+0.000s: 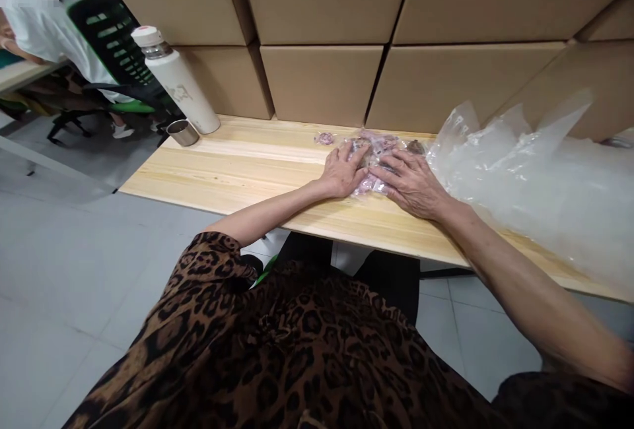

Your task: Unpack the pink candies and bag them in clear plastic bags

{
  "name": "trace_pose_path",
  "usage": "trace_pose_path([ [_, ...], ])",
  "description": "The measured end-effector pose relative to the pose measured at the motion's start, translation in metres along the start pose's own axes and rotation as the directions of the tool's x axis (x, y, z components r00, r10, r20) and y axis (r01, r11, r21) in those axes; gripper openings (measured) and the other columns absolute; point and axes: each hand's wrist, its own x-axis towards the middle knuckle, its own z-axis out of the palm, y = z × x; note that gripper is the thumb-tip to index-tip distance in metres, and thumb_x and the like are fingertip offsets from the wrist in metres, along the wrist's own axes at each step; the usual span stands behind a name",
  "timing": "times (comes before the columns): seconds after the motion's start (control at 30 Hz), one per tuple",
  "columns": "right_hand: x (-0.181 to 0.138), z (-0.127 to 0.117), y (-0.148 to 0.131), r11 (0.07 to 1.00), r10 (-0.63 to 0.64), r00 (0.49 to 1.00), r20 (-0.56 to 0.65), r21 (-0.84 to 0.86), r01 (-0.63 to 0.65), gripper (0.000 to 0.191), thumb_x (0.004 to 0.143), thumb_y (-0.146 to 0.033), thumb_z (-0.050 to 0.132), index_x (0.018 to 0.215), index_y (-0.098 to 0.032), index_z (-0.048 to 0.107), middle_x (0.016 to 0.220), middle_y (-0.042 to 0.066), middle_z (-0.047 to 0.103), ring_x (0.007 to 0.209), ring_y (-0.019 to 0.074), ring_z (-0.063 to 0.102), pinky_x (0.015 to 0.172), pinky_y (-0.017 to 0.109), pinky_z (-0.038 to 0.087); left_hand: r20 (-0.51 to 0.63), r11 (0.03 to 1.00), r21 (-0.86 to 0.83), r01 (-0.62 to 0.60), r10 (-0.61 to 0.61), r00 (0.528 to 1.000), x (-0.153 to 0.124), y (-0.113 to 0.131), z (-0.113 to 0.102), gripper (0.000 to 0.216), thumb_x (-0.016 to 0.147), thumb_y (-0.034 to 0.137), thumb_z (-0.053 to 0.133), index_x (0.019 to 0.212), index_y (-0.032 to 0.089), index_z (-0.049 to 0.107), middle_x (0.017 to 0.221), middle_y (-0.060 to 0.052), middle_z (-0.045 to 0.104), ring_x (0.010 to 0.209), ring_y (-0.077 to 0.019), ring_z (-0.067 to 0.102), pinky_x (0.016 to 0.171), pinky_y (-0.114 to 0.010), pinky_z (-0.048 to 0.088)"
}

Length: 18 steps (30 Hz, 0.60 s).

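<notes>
My left hand (pixel 343 171) lies with fingers spread on the left side of a small heap of clear plastic packets with pinkish-purple contents (pixel 372 183). From the right, my right hand (pixel 412 181) rests on the same heap, its fingers stretched out and apart. Both palms face down, and the fingertips nearly meet over the packets. One small packet (pixel 325 138) of the same kind sits apart, just beyond my left hand. Behind my right hand is a brownish item (pixel 415 146), partly hidden. What lies under my fingers cannot be made out.
Large clear plastic bags (pixel 539 185) cover the table's right part. Cardboard boxes (pixel 321 82) are stacked along the back of the wooden table (pixel 238 171). A white bottle (pixel 181 89) and a metal cup (pixel 183 132) stand at left. Beyond are a chair (pixel 111 36) and a seated person (pixel 49 20).
</notes>
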Motion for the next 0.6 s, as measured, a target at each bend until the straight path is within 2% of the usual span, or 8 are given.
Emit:
trace_pose_path([
  [0.17, -0.006, 0.010, 0.016, 0.986, 0.157, 0.985, -0.066, 0.068, -0.153, 0.053, 0.105, -0.028, 0.050, 0.156, -0.026, 0.060, 0.160, 0.013, 0.058, 0.155, 0.0383, 0.044, 0.125, 0.064, 0.036, -0.035, 0.996, -0.018, -0.084, 0.084, 0.996, 0.040, 0.013, 0.012, 0.069, 0.108, 0.044, 0.050, 0.171, 0.019, 0.039, 0.182, -0.022, 0.028, 0.171, -0.0361, 0.026, 0.135, -0.059, 0.024],
  [0.27, -0.007, 0.012, 0.017, 0.979, 0.196, 0.976, -0.098, 0.081, -0.189, 0.052, 0.105, -0.028, 0.049, 0.155, -0.025, 0.061, 0.159, 0.014, 0.059, 0.153, 0.0386, 0.045, 0.125, 0.066, 0.036, -0.024, 0.991, -0.050, -0.122, 0.121, 0.992, 0.043, 0.014, 0.005, 0.072, 0.107, 0.047, 0.051, 0.172, 0.020, 0.036, 0.182, -0.021, 0.028, 0.171, -0.0350, 0.027, 0.136, -0.058, 0.025],
  [0.33, -0.007, 0.010, 0.015, 0.977, 0.205, 0.972, -0.118, 0.086, -0.195, 0.050, 0.106, -0.035, 0.049, 0.154, -0.023, 0.062, 0.157, 0.016, 0.060, 0.152, 0.0389, 0.047, 0.125, 0.065, 0.037, -0.035, 0.989, -0.079, -0.124, 0.121, 0.992, 0.037, 0.005, -0.005, 0.076, 0.106, 0.055, 0.051, 0.173, 0.024, 0.034, 0.183, -0.019, 0.028, 0.171, -0.0376, 0.025, 0.135, -0.064, 0.023],
  [0.4, -0.006, 0.004, 0.011, 0.976, 0.206, 0.971, -0.123, 0.092, -0.195, 0.055, 0.107, -0.049, 0.051, 0.155, -0.021, 0.060, 0.158, 0.017, 0.059, 0.152, 0.0400, 0.047, 0.126, 0.064, 0.037, -0.104, 0.994, -0.094, -0.061, 0.051, 0.993, 0.031, -0.009, -0.015, 0.080, 0.103, 0.065, 0.052, 0.172, 0.029, 0.036, 0.184, -0.017, 0.027, 0.172, -0.0413, 0.020, 0.135, -0.070, 0.015],
  [0.47, -0.006, -0.001, 0.007, 0.976, 0.204, 0.973, -0.107, 0.101, -0.194, 0.067, 0.105, -0.063, 0.054, 0.158, -0.022, 0.055, 0.161, 0.018, 0.056, 0.154, 0.0419, 0.044, 0.127, 0.064, 0.035, -0.196, 0.987, -0.128, 0.094, -0.118, 0.973, 0.029, -0.027, -0.021, 0.082, 0.100, 0.072, 0.053, 0.170, 0.030, 0.040, 0.183, -0.016, 0.030, 0.172, -0.0437, 0.018, 0.134, -0.073, 0.010],
  [0.53, -0.006, -0.004, 0.005, 0.973, 0.206, 0.974, -0.091, 0.123, -0.194, 0.073, 0.103, -0.068, 0.054, 0.161, -0.025, 0.051, 0.164, 0.017, 0.054, 0.156, 0.0434, 0.041, 0.129, 0.064, 0.031, -0.237, 0.952, -0.180, 0.249, -0.288, 0.928, 0.033, -0.041, -0.022, 0.081, 0.100, 0.072, 0.053, 0.169, 0.029, 0.042, 0.178, -0.017, 0.038, 0.170, -0.0436, 0.024, 0.134, -0.072, 0.012],
  [0.6, -0.005, -0.004, 0.004, 0.971, 0.205, 0.974, -0.096, 0.148, -0.189, 0.071, 0.105, -0.066, 0.051, 0.162, -0.025, 0.051, 0.165, 0.016, 0.053, 0.157, 0.0440, 0.041, 0.130, 0.064, 0.029, -0.224, 0.937, -0.194, 0.289, -0.329, 0.917, 0.040, -0.045, -0.018, 0.076, 0.104, 0.068, 0.049, 0.168, 0.027, 0.042, 0.173, -0.019, 0.046, 0.165, -0.0406, 0.036, 0.134, -0.070, 0.019],
])
